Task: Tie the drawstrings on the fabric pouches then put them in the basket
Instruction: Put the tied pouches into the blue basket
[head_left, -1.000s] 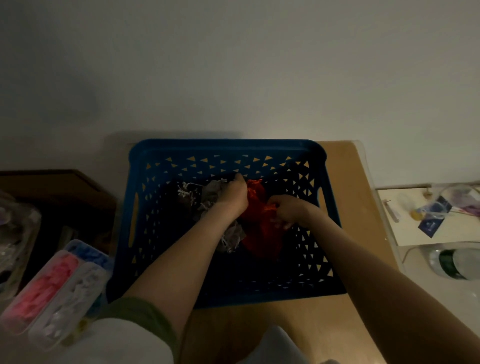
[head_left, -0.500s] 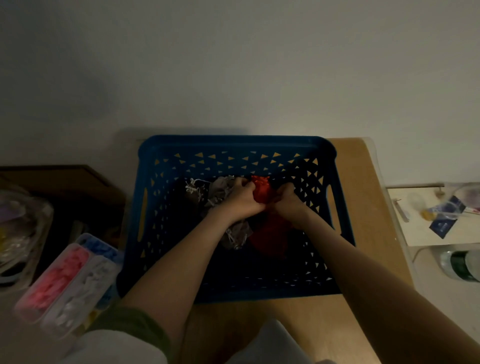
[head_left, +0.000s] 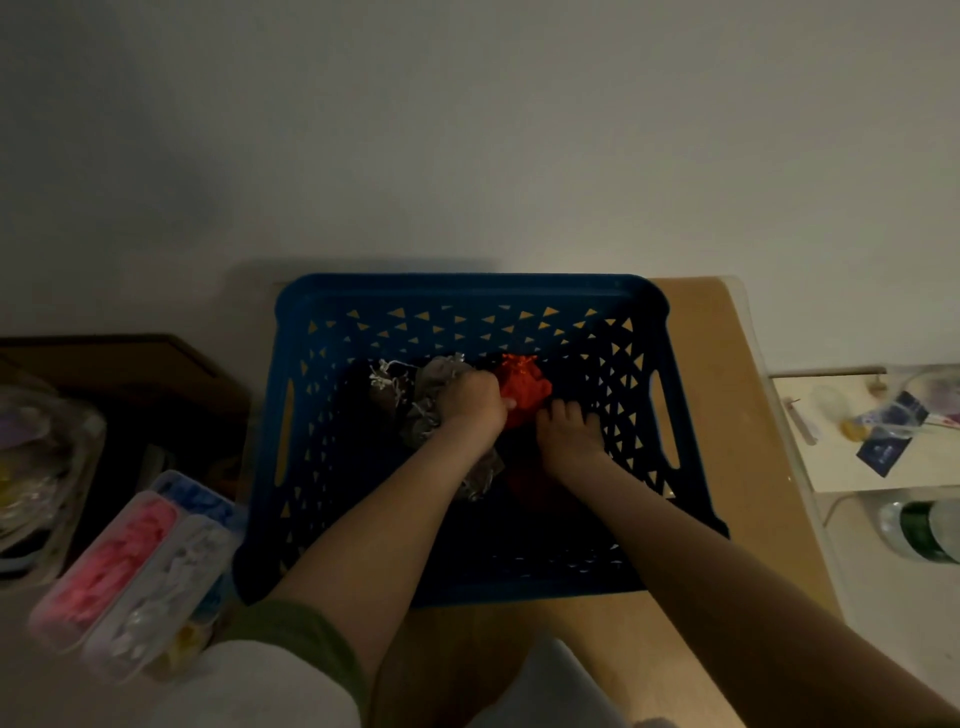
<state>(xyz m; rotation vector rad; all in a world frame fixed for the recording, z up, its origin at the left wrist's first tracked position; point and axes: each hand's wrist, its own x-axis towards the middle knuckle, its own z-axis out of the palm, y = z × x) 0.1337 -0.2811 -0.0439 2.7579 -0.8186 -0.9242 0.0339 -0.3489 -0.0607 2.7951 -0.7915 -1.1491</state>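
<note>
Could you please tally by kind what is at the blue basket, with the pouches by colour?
Blue plastic basket: 1
Hands: 2, left hand and right hand
Red fabric pouches: 2, one in the left hand's grip, one lower
Grey patterned fabric pouches: at least 2; the heap is too dim to separate
Total: at least 7

A tan wooden table top (head_left: 727, 395) sits at the centre with its 12 o'clock edge against a pale wall (head_left: 467, 156). A deep blue plastic basket (head_left: 467, 293) with triangular cut-outs in its walls stands directly on it, its far rim close to that 12 o'clock edge. Bare wood shows in a strip at the basket's 3 o'clock side and another at 6 o'clock; at 9 o'clock the basket hides the table's edge
</note>
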